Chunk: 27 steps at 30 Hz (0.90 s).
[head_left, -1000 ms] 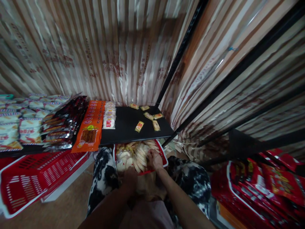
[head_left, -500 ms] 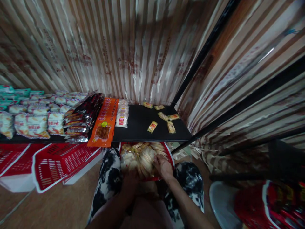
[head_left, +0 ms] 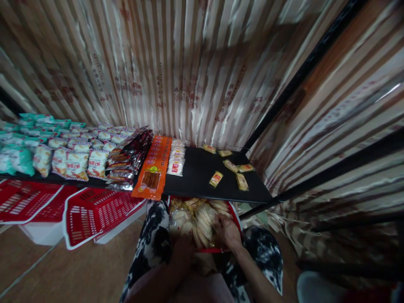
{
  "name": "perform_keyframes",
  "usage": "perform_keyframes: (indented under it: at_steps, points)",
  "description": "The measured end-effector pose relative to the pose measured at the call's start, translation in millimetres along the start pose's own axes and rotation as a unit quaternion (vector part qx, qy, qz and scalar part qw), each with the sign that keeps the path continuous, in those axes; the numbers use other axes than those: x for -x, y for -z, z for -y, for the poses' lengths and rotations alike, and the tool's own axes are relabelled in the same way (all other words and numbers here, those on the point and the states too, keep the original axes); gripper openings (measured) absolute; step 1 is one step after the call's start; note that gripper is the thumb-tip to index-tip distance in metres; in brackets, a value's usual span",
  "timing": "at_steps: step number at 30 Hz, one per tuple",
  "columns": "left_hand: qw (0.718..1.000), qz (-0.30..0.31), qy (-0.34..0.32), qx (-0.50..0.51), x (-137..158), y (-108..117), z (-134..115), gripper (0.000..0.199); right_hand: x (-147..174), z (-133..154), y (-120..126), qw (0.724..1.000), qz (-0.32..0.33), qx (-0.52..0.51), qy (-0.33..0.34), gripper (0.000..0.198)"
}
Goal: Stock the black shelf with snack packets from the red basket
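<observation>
Between my knees is a red basket [head_left: 237, 219] with a white rim, filled with clear packets of round, pale crackers [head_left: 203, 221]. My right hand [head_left: 227, 230] reaches into its right side, fingers curled down against the packets; whatever is in the fingers is hidden. In deep shadow at the basket's near left edge, my left hand [head_left: 184, 245] is close to the packets, and its fingers cannot be made out. On the black shelf [head_left: 192, 185] above the basket lie several small yellow packets [head_left: 216, 179], spread loosely on the right part.
Left along the shelf stand white crisp-like bags [head_left: 75, 164], green bags [head_left: 23, 160], dark glossy packets [head_left: 129, 158], an orange packet [head_left: 152, 172] and a row of small white packets [head_left: 176, 158]. Red baskets [head_left: 104, 214] sit below. Black posts [head_left: 293, 84] slant at right.
The whole view has shifted, so the shelf and basket appear farther right and slightly lower. My right hand stays at the basket's right side, and my left hand stays at its near left edge.
</observation>
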<state>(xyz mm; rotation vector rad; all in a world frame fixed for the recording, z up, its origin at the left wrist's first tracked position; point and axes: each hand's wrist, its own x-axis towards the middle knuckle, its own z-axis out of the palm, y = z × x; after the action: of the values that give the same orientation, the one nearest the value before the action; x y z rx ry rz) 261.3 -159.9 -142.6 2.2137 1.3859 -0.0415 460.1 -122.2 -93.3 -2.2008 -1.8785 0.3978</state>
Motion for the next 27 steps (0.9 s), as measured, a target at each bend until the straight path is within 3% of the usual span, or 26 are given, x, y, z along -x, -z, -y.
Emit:
perform_keyframes:
  at_steps: [6, 10, 12, 13, 15, 17, 20, 22, 27]
  points:
    - [0.998, 0.015, 0.000, 0.060, 3.3, 21.1, -5.2, 0.047, 0.8, 8.7, 29.2, 0.996, 0.001, -0.081, 0.047, 0.019]
    - [0.993, 0.031, -0.070, 0.091, 14.1, 57.2, -7.6, 0.034, -6.4, 32.6, 70.3, 0.981, 0.019, -0.180, 0.072, 0.024]
    - [0.989, -0.007, -0.045, 0.141, 16.2, 77.9, -5.2, 0.026, -11.5, 47.0, 86.7, 0.967, 0.017, -0.244, 0.071, 0.027]
    - [0.980, -0.062, -0.011, 0.189, 15.5, 87.6, -2.8, 0.029, -14.2, 53.9, 92.2, 0.956, 0.020, -0.283, 0.069, 0.028]
    - [0.931, -0.199, 0.072, 0.297, 11.6, 104.8, 3.8, 0.035, -19.8, 66.4, 96.8, 0.929, 0.040, -0.365, 0.055, 0.029]
    - [0.875, -0.255, 0.129, 0.391, 6.4, 118.6, 10.6, 0.039, -25.5, 76.7, 94.0, 0.897, 0.066, -0.435, 0.038, 0.032]
    - [0.817, -0.213, 0.124, 0.522, 2.4, 134.6, 15.1, 0.047, -32.7, 89.2, 83.4, 0.866, 0.090, -0.491, 0.021, 0.036]
    - [0.796, -0.183, 0.094, 0.569, 1.8, 142.0, 13.0, 0.048, -36.2, 96.7, 76.9, 0.855, 0.099, -0.509, 0.013, 0.038]
    - [0.805, -0.173, 0.091, 0.561, -6.7, 141.1, 6.0, 0.035, -43.0, 107.9, 65.4, 0.843, 0.121, -0.523, -0.020, 0.044]
